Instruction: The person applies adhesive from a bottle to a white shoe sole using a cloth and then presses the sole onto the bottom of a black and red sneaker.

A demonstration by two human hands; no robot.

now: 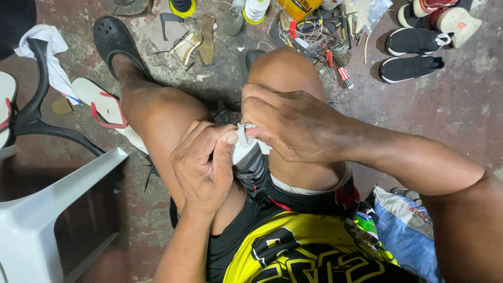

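So both hands are bunched up between the knees, right over the lap. Left hand [205, 166] is curled shut around a grey-and-white shoe [250, 157], thumb pressing up at its white edge. Right hand [285, 123] comes in from above, fingertips pinched on that same white bit. Further out on the floor [461, 105]: a red-strapped flip-flop [107, 107], black clog [112, 36], scattered tools [314, 31], black sneakers [414, 52].

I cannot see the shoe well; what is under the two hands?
Under the left hand and right hand a white and grey shoe shows, held between the knees. Most of it is covered.
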